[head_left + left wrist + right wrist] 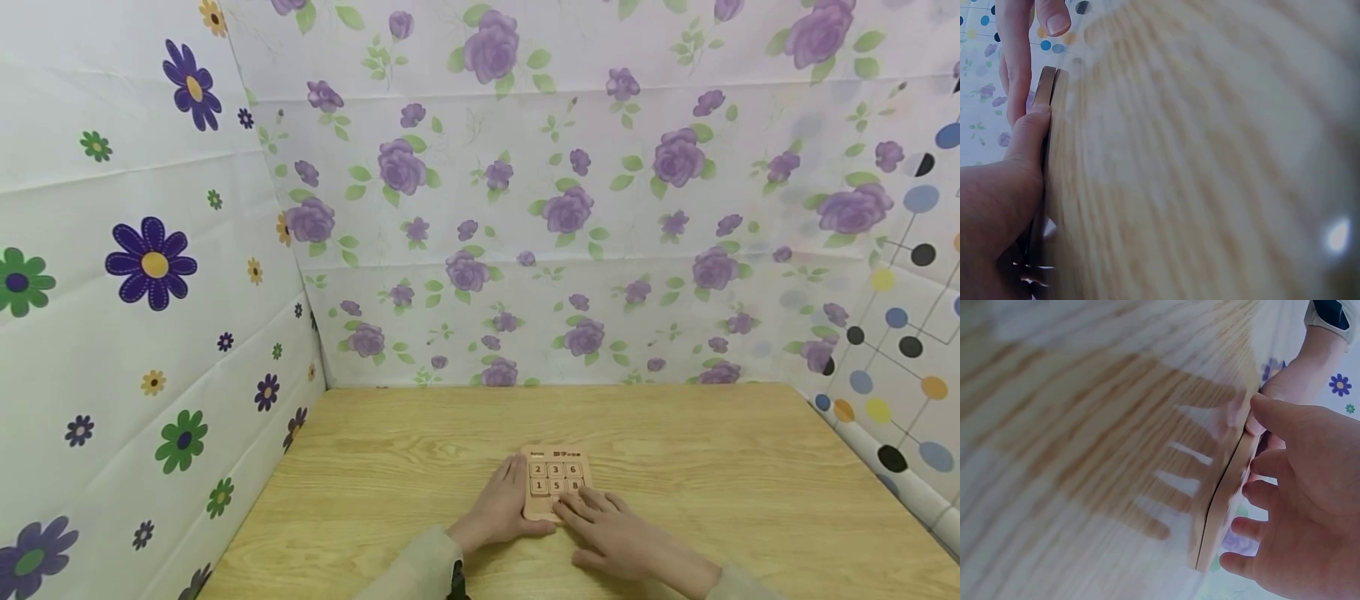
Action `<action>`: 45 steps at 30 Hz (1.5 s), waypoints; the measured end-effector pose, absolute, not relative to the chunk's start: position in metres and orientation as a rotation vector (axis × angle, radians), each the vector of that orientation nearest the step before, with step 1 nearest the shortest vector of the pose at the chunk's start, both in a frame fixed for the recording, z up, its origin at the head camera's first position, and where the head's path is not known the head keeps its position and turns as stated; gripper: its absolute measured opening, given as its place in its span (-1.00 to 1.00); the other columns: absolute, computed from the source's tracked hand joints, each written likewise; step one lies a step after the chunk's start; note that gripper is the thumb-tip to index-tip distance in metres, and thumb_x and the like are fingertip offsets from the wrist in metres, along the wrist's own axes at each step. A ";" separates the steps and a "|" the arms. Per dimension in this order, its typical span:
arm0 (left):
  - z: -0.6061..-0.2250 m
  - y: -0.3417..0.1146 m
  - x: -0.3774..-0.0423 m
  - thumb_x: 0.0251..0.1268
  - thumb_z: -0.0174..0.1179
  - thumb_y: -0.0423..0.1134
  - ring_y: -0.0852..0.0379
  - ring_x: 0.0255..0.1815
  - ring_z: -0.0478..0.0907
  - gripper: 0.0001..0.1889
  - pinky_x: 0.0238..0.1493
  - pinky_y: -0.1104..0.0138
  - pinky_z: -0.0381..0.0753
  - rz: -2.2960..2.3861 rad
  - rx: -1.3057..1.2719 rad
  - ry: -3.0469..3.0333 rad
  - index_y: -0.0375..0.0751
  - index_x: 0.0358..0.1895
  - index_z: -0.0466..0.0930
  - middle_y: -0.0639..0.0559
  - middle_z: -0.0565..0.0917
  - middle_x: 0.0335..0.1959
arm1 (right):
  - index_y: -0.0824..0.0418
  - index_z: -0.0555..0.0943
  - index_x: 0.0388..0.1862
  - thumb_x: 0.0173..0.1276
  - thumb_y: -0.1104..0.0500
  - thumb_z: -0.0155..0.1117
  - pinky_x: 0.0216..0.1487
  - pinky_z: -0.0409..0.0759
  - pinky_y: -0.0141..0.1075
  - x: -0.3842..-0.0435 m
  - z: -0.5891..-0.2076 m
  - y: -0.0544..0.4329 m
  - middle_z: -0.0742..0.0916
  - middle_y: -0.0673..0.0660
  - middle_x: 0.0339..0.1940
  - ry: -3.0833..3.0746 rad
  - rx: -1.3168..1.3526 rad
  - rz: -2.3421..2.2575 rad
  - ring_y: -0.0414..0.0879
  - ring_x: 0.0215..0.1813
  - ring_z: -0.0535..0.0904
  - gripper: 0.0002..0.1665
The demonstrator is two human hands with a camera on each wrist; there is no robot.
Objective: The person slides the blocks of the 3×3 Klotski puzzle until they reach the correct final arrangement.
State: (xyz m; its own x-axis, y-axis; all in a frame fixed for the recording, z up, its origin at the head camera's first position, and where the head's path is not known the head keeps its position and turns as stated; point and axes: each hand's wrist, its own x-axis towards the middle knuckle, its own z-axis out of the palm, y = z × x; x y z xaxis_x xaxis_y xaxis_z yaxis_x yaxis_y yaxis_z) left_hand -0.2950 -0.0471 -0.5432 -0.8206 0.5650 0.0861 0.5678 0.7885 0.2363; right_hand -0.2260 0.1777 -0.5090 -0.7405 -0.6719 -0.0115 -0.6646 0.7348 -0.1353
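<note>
Thumb spread wide from straight fingers, your left hand (491, 508) braces a small wooden number board (543, 455) along its left side and near edge, framing the corner rather than pinching it. The board rests on the wood-grain table (420, 433), in front of you and between your hands. Six tiles (555, 469) read plainly across it, 2, 3, 6 above 1, 5, 8; below them the left-hand slot (537, 507) looks bare, while a middle tile (555, 501) shows only in part beside your fingertips. At right, your right hand (618, 533) reaches over that bottom row, fingers spread apart and pinching nothing; what lies under its outer fingers cannot be told. You appear to be at a sliding step, one hand steadying, the other working the bottom row. By the look of it, the next move calls for light fingertip pressure to coax the middle tile leftward into the bare slot, or tile 1 (538, 486) toward you, with the board braced firmly.
</note>
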 end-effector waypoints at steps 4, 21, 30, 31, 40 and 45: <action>-0.544 -0.047 -0.296 0.01 0.15 0.49 -0.21 0.55 0.04 0.27 0.55 0.10 0.08 -0.381 -0.922 -2.966 -0.54 0.48 -0.10 -0.42 0.06 0.50 | 0.12 0.17 0.53 0.45 -0.26 -0.05 0.34 0.27 0.30 -0.229 -0.509 0.176 0.30 0.20 0.53 2.874 -1.120 -0.201 0.28 0.52 0.16 -0.19; -0.541 -0.047 -0.296 0.04 0.15 0.47 -0.19 0.55 0.03 0.25 0.54 0.10 0.11 -0.373 -0.916 -3.003 -0.52 0.48 -0.09 -0.39 0.07 0.51 | 0.07 0.20 0.52 0.47 -0.26 -0.07 0.36 0.24 0.32 -0.240 -0.509 0.159 0.29 0.19 0.53 2.863 -1.111 -0.181 0.28 0.54 0.09 -0.23; -0.541 -0.047 -0.295 0.03 0.11 0.51 -0.21 0.54 0.05 0.26 0.54 0.11 0.11 -0.314 -0.932 -2.979 -0.52 0.48 -0.08 -0.41 0.08 0.50 | 0.07 0.15 0.54 0.47 -0.27 -0.09 0.40 0.16 0.32 -0.251 -0.511 0.154 0.25 0.16 0.55 2.833 -1.079 -0.206 0.26 0.56 0.06 -0.21; -0.541 -0.047 -0.295 0.03 0.12 0.50 -0.21 0.54 0.06 0.25 0.54 0.11 0.11 -0.311 -0.934 -2.976 -0.52 0.48 -0.07 -0.41 0.09 0.50 | 0.07 0.14 0.55 0.47 -0.27 -0.10 0.41 0.15 0.31 -0.252 -0.512 0.154 0.25 0.15 0.55 2.837 -1.079 -0.192 0.25 0.56 0.06 -0.21; -0.539 -0.048 -0.293 0.07 0.11 0.48 -0.22 0.53 0.07 0.23 0.53 0.10 0.14 -0.281 -0.953 -2.966 -0.53 0.47 -0.07 -0.41 0.09 0.50 | 0.14 0.20 0.52 0.46 -0.26 -0.05 0.41 0.18 0.29 -0.254 -0.514 0.150 0.30 0.17 0.53 2.873 -1.098 -0.168 0.27 0.53 0.13 -0.20; -0.541 -0.048 -0.294 0.04 0.10 0.51 -0.21 0.54 0.06 0.25 0.53 0.12 0.13 -0.274 -0.938 -2.974 -0.52 0.48 -0.08 -0.41 0.07 0.50 | 0.10 0.18 0.53 0.46 -0.26 -0.06 0.42 0.18 0.28 -0.254 -0.515 0.149 0.30 0.14 0.53 2.880 -1.075 -0.131 0.24 0.54 0.12 -0.20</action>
